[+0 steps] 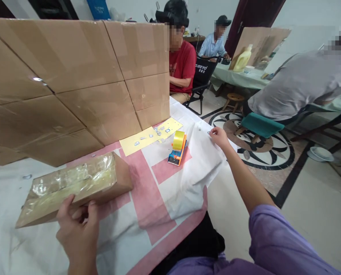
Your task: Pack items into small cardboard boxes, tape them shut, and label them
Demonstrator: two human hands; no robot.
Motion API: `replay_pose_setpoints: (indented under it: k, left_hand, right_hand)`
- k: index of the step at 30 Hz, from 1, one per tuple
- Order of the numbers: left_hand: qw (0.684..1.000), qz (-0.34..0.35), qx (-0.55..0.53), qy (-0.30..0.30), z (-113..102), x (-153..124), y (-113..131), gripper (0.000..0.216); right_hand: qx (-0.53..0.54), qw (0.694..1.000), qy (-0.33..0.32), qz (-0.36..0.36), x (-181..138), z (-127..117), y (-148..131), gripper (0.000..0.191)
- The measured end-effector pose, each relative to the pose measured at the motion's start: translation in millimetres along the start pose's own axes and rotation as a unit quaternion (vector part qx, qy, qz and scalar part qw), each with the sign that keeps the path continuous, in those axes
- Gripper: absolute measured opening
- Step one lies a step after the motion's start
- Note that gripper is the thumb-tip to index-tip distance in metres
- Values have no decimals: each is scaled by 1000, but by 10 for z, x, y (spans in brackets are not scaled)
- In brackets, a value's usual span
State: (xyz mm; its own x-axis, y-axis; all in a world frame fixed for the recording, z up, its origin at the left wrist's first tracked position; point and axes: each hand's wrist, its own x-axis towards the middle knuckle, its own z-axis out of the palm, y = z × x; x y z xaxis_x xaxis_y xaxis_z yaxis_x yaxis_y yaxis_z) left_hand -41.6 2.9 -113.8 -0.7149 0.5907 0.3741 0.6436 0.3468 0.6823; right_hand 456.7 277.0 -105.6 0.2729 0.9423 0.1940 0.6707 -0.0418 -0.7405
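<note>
My left hand (77,223) holds the near edge of a flat cardboard parcel (75,185) wrapped in clear tape, thumb on top and fingers curled under; the grip is pressed onto the parcel, which lies on the tabletop (173,191). My right hand (219,137) reaches far out to the tabletop's edge, its grip pinching a small object (209,132) too tiny to identify. Between the two grips, nearer the right, stands a tape dispenser (177,148) with a yellow roll. Beyond the left grip rises a cardboard screen (73,76).

"JEEYO" on black chair back (204,68)
</note>
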Motion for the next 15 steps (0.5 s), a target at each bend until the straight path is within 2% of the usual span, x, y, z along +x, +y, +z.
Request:
replay_pose_setpoints:
  k: [3,4,5,7,9,10,12,15]
  left_hand:
    - [1000,15,-6,2,19,6,-56,79]
    - [1000,21,-7,3,25,6,-71,78]
    - [1000,27,-8,2,30,5,-81,77]
    - [999,33,-8,2,33,0,-92,75]
    - [999,32,-13,-4,26,-6,-96,74]
    - [999,31,-15,-8,20,-8,-96,73]
    - [999,32,-16,-16,5,-10,-96,72]
    - [999,39,-13,-19,-12,-5,-93,73]
  right_hand:
    - [139,988,-24,-55,-382,100,-388,19]
    - [237,967,-49,-84,-556,166,-570,24]
    - [341,929,-90,-114,-743,251,-770,29]
    - [451,861,-188,-141,-1118,482,-1191,31]
    - [483,810,-295,-149,-1435,784,-1576,28]
    - [485,795,-331,-153,-1556,954,-1736,25]
    - [470,783,-376,-156,-1721,1301,-1969,19]
    - [450,782,-408,-139,-1827,1731,-2110,7]
